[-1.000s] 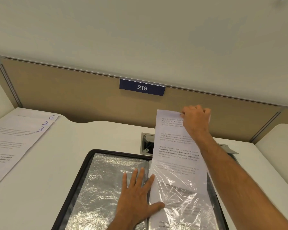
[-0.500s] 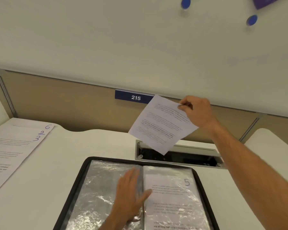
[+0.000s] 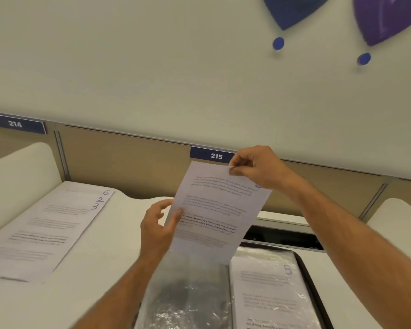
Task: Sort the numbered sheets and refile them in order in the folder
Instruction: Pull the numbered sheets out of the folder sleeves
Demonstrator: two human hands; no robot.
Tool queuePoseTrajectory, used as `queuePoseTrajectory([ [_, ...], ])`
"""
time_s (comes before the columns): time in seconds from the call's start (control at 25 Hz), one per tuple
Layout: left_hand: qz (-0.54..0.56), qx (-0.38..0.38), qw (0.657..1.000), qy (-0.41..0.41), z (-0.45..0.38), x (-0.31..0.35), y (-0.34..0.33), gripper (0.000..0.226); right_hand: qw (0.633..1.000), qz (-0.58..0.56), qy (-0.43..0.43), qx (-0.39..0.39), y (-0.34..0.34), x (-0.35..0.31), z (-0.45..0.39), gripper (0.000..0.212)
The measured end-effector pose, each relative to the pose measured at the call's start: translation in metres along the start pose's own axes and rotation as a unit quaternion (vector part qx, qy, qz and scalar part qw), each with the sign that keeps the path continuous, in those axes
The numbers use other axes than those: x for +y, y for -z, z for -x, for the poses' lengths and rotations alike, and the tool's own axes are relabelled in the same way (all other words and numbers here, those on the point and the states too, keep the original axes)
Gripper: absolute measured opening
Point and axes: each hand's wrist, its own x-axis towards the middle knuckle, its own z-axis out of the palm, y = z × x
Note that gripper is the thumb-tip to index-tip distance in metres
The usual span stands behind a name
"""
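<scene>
A printed sheet [image 3: 217,207] hangs tilted in the air above the open black folder [image 3: 309,276]. My right hand [image 3: 256,168] pinches its top right corner and hides the number there. My left hand [image 3: 158,224] grips its left edge, thumb on the front. The folder's right sleeve holds a sheet marked 5 [image 3: 268,295]; its left sleeve [image 3: 185,293] looks empty and shiny. On the desk at the left lies a fanned pile of sheets [image 3: 43,229] showing the numbers 6, 2 and 3.
A white desk [image 3: 100,269] runs up to a tan partition with plates 214 [image 3: 16,124] and 215 [image 3: 215,156]. An open cable tray [image 3: 282,236] sits behind the folder. Rounded white dividers stand at both sides.
The sheet has come fully out of the right sleeve and swung up and left. My left hand left the folder and took hold of the sheet's left edge. The view has tilted upward.
</scene>
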Motion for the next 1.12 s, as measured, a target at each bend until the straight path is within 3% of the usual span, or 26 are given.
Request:
queuePoseTrajectory([
  [0.08, 0.014, 0.005, 1.0, 0.015, -0.003, 0.005, 0.021, 0.006, 1.0, -0.021, 0.001, 0.002, -0.013, -0.014, -0.004, 0.011],
  [0.12, 0.011, 0.014, 1.0, 0.019, -0.003, 0.006, 0.031, 0.01, 1.0, -0.027, 0.001, 0.017, -0.02, -0.018, -0.005, 0.013],
  [0.24, -0.008, 0.033, 0.999, 0.033, -0.006, 0.005, 0.066, 0.013, 0.99, -0.033, -0.063, 0.125, -0.055, -0.022, -0.003, 0.062],
  [0.32, -0.018, 0.043, 0.997, 0.056, -0.012, 0.0, 0.092, 0.014, 0.953, -0.218, -0.16, 0.139, -0.094, -0.019, 0.007, 0.077],
  [0.4, -0.035, 0.052, 0.995, 0.079, -0.02, -0.007, 0.121, 0.016, 0.89, -0.387, -0.233, 0.067, -0.15, -0.015, 0.017, 0.07],
  [0.48, -0.051, 0.068, 0.991, 0.099, -0.03, -0.013, 0.153, 0.017, 0.863, -0.429, -0.267, 0.003, -0.207, -0.022, 0.019, 0.059],
  [0.72, -0.153, 0.095, 0.972, 0.153, -0.066, -0.042, 0.251, 0.017, 0.854, -0.432, -0.291, -0.005, -0.324, -0.078, -0.011, 0.03],
  [1.12, -0.381, 0.126, 0.881, 0.25, -0.12, -0.13, 0.362, 0.01, 0.829, -0.432, -0.354, -0.033, -0.46, -0.145, -0.061, 0.039],
])
